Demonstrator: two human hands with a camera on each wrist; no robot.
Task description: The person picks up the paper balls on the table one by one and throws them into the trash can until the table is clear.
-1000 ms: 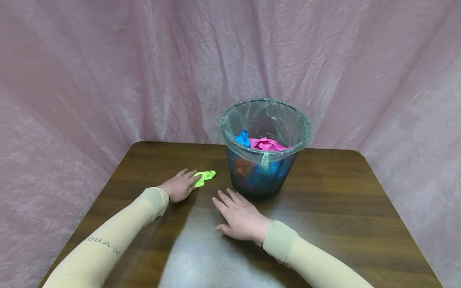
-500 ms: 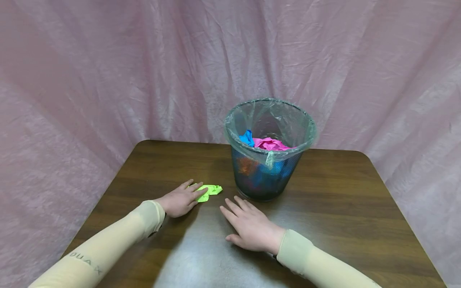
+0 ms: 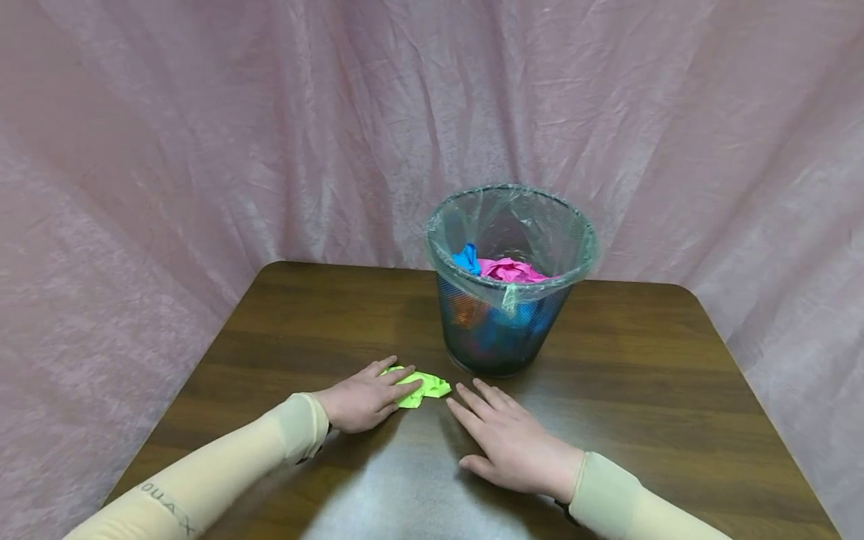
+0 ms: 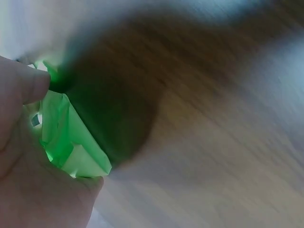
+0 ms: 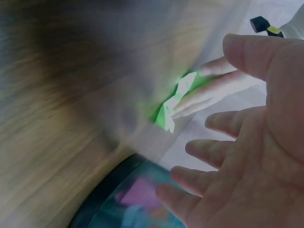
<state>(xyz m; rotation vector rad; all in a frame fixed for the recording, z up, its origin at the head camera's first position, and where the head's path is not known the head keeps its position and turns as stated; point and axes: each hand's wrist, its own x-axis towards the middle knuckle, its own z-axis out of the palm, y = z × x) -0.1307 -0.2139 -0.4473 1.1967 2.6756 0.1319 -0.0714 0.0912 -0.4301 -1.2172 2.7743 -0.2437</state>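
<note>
A crumpled piece of neon-green paper (image 3: 428, 388) is in my left hand (image 3: 361, 397), in front of the bin, its loose end pointing right. In the left wrist view the paper (image 4: 71, 142) sits between the thumb and a fingertip, near the palm. From above, several fingers lie across it, and the thumb is hidden. My right hand (image 3: 516, 446), fingers extended and nothing held, is over the table just right of the paper. In the right wrist view its palm (image 5: 275, 128) shows, with the green paper (image 5: 173, 102) and left-hand fingers beyond.
A black mesh wastebasket (image 3: 502, 337) with a clear plastic liner stands behind the hands, holding crumpled blue paper (image 3: 467, 259) and pink paper (image 3: 513, 270). Orange shows through its mesh. It stands on the brown wooden table (image 3: 648, 375). A pink curtain (image 3: 337, 135) hangs behind.
The left hand and green paper have moved right and nearer to me. My right hand has also shifted right and slightly nearer. The whole view has turned a little, moving the bin slightly rightward.
</note>
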